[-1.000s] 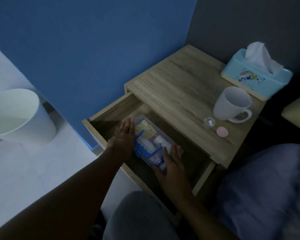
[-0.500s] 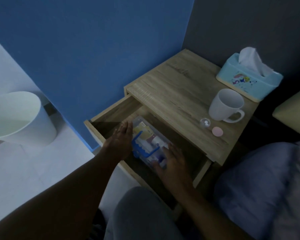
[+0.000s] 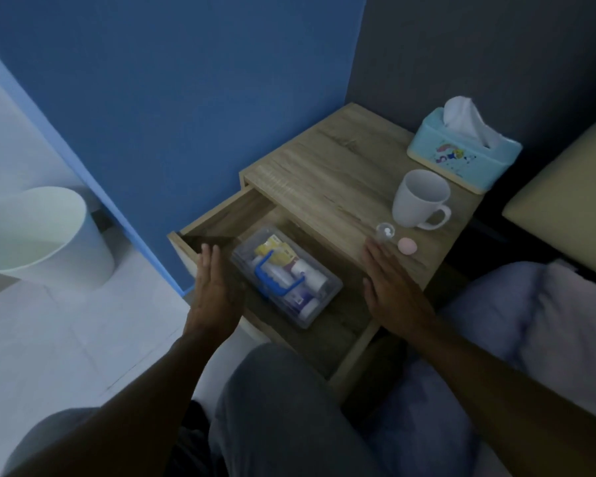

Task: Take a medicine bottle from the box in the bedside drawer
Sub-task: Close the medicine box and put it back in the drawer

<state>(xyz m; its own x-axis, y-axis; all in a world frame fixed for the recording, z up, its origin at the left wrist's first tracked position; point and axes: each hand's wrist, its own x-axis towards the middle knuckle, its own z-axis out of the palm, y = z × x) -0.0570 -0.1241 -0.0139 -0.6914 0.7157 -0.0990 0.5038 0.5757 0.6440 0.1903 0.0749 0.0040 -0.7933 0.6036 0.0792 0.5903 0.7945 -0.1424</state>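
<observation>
The wooden bedside drawer (image 3: pixel 221 218) stands pulled out. Inside it lies a clear plastic box (image 3: pixel 327 292) with a blue handle (image 3: pixel 276 278), holding several medicine bottles and tubes; one white bottle (image 3: pixel 308 271) lies near its middle. My left hand (image 3: pixel 217 290) hovers flat and open just left of the box, over the drawer's front left corner. My right hand (image 3: pixel 389 287) is open to the right of the box, fingers spread above the drawer's right side and the tabletop edge. Neither hand touches the box.
On the nightstand top (image 3: pixel 324 173) stand a white mug (image 3: pixel 418 199), a light blue tissue box (image 3: pixel 461 153), a small clear cap with pills (image 3: pixel 385 231) and a pink round lid (image 3: pixel 407 245). A white bin (image 3: pixel 38 235) stands on the floor at left. Bedding (image 3: pixel 513 321) lies at right.
Both hands have let go of the box and moved apart; the right hand swung right toward the tabletop edge. The box now lies fully visible in the drawer.
</observation>
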